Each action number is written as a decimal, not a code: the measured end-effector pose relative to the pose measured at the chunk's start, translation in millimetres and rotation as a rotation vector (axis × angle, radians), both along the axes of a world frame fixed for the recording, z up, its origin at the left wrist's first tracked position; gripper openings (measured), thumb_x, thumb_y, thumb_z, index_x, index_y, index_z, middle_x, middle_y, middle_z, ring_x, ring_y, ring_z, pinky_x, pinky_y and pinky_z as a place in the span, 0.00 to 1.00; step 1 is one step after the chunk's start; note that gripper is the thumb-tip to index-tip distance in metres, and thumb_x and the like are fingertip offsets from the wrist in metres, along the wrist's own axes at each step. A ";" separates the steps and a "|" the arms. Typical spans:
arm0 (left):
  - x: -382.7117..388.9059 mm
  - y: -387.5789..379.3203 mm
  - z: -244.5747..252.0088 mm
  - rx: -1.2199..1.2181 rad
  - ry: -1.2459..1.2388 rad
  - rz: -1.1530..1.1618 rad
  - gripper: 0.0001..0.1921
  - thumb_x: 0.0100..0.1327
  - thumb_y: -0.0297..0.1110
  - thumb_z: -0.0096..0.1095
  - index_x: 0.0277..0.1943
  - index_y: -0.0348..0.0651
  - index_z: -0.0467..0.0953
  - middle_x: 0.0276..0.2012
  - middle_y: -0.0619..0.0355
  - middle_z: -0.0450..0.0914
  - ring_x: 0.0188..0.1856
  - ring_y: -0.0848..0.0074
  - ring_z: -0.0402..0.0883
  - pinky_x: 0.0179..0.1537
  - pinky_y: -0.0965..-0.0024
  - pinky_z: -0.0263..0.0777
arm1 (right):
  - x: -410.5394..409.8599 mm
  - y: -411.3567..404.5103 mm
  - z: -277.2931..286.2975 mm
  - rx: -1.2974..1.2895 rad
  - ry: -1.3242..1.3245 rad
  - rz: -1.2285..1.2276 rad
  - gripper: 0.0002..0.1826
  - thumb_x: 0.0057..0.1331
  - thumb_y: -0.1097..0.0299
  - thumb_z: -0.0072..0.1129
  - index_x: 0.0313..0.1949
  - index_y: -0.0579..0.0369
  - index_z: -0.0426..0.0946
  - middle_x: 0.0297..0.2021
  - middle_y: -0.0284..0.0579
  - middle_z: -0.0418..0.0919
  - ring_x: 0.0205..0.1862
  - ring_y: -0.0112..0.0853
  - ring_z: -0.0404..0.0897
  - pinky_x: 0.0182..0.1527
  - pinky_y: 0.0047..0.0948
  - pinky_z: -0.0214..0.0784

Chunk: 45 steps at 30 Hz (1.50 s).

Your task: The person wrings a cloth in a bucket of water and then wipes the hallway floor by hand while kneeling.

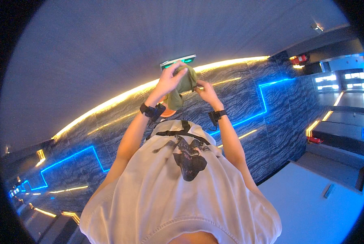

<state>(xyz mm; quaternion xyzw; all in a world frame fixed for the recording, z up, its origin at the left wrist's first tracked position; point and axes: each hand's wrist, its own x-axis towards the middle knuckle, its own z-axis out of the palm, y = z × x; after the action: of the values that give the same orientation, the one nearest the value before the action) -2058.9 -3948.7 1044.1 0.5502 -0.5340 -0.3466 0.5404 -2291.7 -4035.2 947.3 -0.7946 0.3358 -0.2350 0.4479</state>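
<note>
My left hand (169, 80) grips the upper left side of a crumpled olive-green cloth piece (188, 80), fingers curled over its top. The fingertips of my right hand (207, 91) pinch its right edge. One part of the cloth hangs lower, between my wrists. Whether it is a cap, a bag or another fabric item, I cannot tell. Below the hanging part shows an orange rounded thing (169, 113), mostly hidden by the cloth and my left wrist. Black straps with small devices circle my left wrist (153, 111) and right wrist (217, 116).
A lit green sign (178, 62) is fixed on the grey wall (108, 55) beyond my hands. Dark veined floor tiles (246, 100) reflect blue and yellow light strips. To the right are red fire extinguishers (298, 59) and a pale panel (304, 207) with a small plate.
</note>
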 end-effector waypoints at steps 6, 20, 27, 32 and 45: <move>71.7 -0.1 -39.5 0.052 -0.068 0.310 0.14 0.79 0.43 0.68 0.55 0.41 0.82 0.45 0.53 0.91 0.47 0.69 0.89 0.50 0.62 0.80 | 11.9 8.4 30.4 0.437 -0.198 0.150 0.12 0.65 0.76 0.71 0.45 0.58 0.77 0.34 0.34 0.75 0.39 0.28 0.75 0.47 0.29 0.70; 1.9 30.2 -190.4 0.562 0.139 0.079 0.42 0.82 0.70 0.46 0.75 0.34 0.69 0.64 0.38 0.79 0.64 0.50 0.79 0.67 0.54 0.72 | 18.7 -6.2 55.1 0.312 0.021 -0.071 0.14 0.73 0.69 0.74 0.50 0.61 0.78 0.39 0.40 0.87 0.40 0.22 0.82 0.41 0.27 0.74; -71.0 50.4 -267.9 0.677 0.451 0.044 0.32 0.82 0.61 0.58 0.62 0.35 0.86 0.53 0.49 0.92 0.54 0.67 0.89 0.59 0.61 0.79 | 7.9 -4.3 8.0 0.571 -0.174 -0.263 0.08 0.79 0.70 0.69 0.47 0.54 0.76 0.38 0.31 0.83 0.38 0.16 0.76 0.40 0.21 0.68; -115.5 65.3 -353.0 0.753 0.342 0.117 0.21 0.72 0.51 0.75 0.52 0.39 0.89 0.49 0.48 0.90 0.52 0.66 0.90 0.51 0.60 0.81 | -13.4 -13.1 -62.3 0.502 -0.070 -0.242 0.08 0.82 0.67 0.65 0.50 0.54 0.75 0.37 0.32 0.80 0.38 0.17 0.73 0.38 0.22 0.66; -206.0 66.9 -468.6 0.843 1.004 0.212 0.49 0.52 0.21 0.73 0.82 0.43 0.68 0.32 0.54 0.86 0.34 0.73 0.86 0.41 0.69 0.80 | -69.5 -28.9 -210.2 0.386 0.088 -0.074 0.11 0.77 0.65 0.68 0.48 0.58 0.78 0.26 0.40 0.76 0.27 0.24 0.67 0.31 0.31 0.63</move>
<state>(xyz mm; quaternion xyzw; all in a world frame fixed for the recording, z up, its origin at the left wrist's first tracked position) -2264.9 -3881.8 575.5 0.5358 0.0210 -0.6850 0.4931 -2361.2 -4064.1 737.1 -0.6907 0.4230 -0.1477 0.5677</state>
